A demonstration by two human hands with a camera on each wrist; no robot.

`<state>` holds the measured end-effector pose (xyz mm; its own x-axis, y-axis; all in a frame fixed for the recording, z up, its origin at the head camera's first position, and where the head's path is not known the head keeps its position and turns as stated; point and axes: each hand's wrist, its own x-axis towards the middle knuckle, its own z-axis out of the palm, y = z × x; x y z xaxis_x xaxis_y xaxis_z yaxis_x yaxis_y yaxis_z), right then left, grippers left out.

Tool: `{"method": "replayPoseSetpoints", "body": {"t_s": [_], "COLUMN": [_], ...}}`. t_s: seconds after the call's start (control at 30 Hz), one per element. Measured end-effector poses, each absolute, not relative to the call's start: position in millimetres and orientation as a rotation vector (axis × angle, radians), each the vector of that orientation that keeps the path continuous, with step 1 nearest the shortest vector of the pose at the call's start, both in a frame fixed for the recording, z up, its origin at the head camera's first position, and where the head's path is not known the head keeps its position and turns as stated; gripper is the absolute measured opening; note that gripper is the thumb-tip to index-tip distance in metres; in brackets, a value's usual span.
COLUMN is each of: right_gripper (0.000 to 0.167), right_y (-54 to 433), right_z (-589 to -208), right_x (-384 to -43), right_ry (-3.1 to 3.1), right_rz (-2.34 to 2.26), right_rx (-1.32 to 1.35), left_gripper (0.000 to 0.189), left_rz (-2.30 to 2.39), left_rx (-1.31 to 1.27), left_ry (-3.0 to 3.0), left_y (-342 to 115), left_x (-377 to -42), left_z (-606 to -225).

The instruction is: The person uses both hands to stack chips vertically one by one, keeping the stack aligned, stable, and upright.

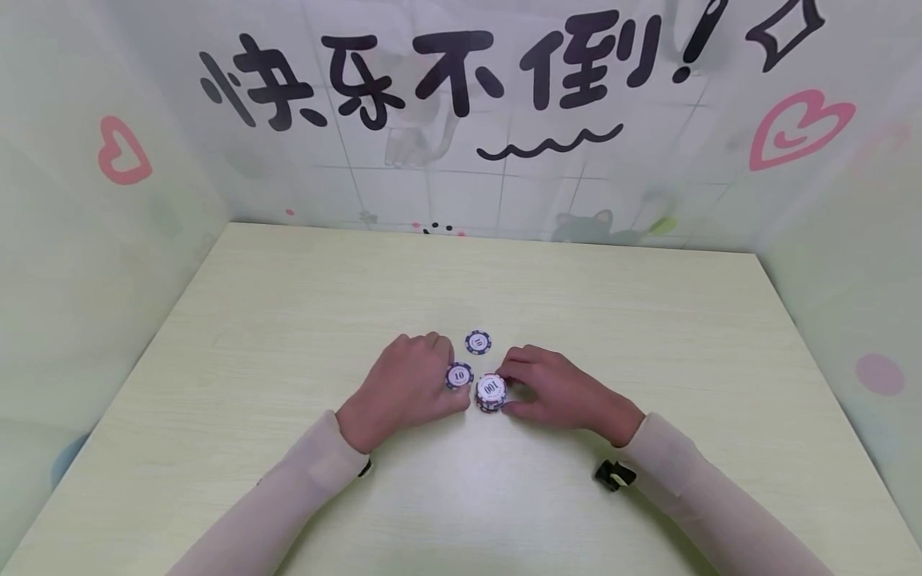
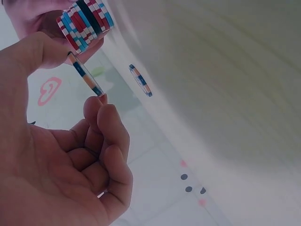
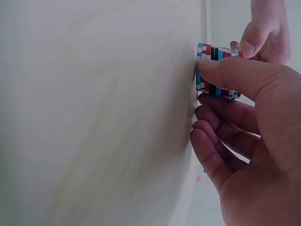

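Observation:
Between thumb and fingertips my left hand (image 1: 412, 382) pinches a poker chip (image 1: 458, 375) marked 10, raised off the table as the left wrist view shows. Just right of it stands a stack of poker chips (image 1: 491, 392), its top chip marked 100. Red, blue, white and black edges show along the stack (image 3: 217, 70) in the right wrist view. My right hand (image 1: 555, 390) grips this stack from the right, thumb on one side and fingers on the other. A single dark-edged chip (image 1: 479, 342) marked 10 lies flat on the table, beyond both hands.
The pale wood-grain table (image 1: 288, 312) extends around the hands on all sides. A white printed curtain (image 1: 446, 176) with black characters and pink hearts hangs behind it and along both sides. Dark straps, one with a black buckle (image 1: 615, 475), sit beneath the sleeves.

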<state>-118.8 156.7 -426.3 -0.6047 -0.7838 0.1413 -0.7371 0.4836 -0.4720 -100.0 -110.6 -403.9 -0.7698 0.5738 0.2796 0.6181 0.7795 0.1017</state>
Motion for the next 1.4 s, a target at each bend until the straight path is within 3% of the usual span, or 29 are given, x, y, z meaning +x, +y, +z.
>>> {"method": "replayPoseSetpoints", "body": {"t_s": [1.4], "right_gripper": [0.032], "right_y": [156], "right_z": [-426], "right_x": [-119], "right_ry": [2.622], "right_rz": [-0.736], "right_rx": [-1.355], "left_gripper": [0.031], "left_rz": [-0.237], "left_rx": [-1.092], "left_ry": [-2.703], "left_y": [-80], "left_x": [-95], "left_z": [-403]}}
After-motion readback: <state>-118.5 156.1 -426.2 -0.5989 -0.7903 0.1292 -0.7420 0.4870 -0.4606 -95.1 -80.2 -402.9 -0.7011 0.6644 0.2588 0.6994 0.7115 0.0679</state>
